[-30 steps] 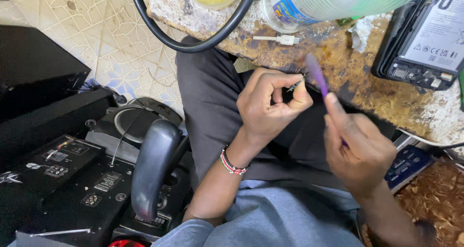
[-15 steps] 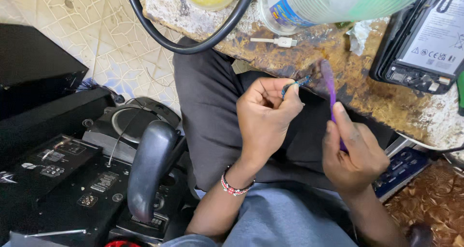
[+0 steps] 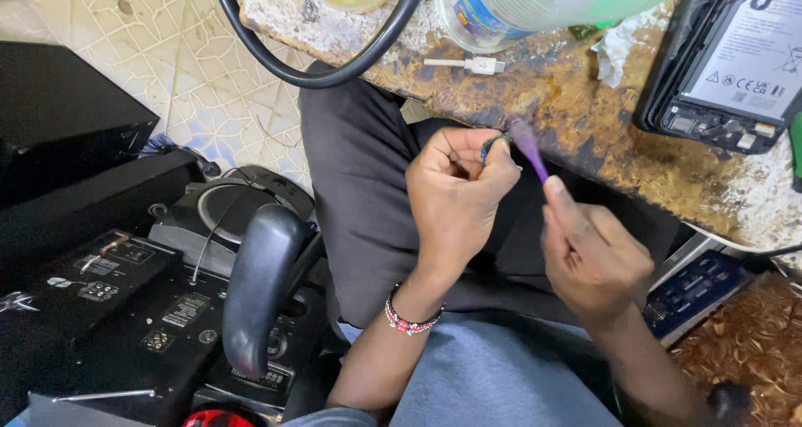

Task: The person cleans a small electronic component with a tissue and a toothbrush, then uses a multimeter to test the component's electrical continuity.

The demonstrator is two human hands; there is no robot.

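My left hand (image 3: 458, 195) is closed around a small dark part (image 3: 493, 145) pinched at its fingertips, held over my lap. My right hand (image 3: 591, 256) grips a purple toothbrush (image 3: 528, 148) by its handle, and the brush head touches the small part. Both hands hover just below the front edge of a worn, stained worktop (image 3: 576, 101). A red and white beaded bracelet (image 3: 409, 320) sits on my left wrist.
On the worktop lie an opened tablet-like device showing its battery (image 3: 735, 59), a plastic bottle (image 3: 535, 5), a white cable plug (image 3: 468, 63), crumpled tissue (image 3: 618, 47) and a thick black hose (image 3: 334, 68). Black audio equipment (image 3: 125, 302) and a chair armrest (image 3: 259, 285) stand at left on the tiled floor.
My right hand has shifted the toothbrush left and down against the small part in my left hand. The left hand has stayed in about the same place.
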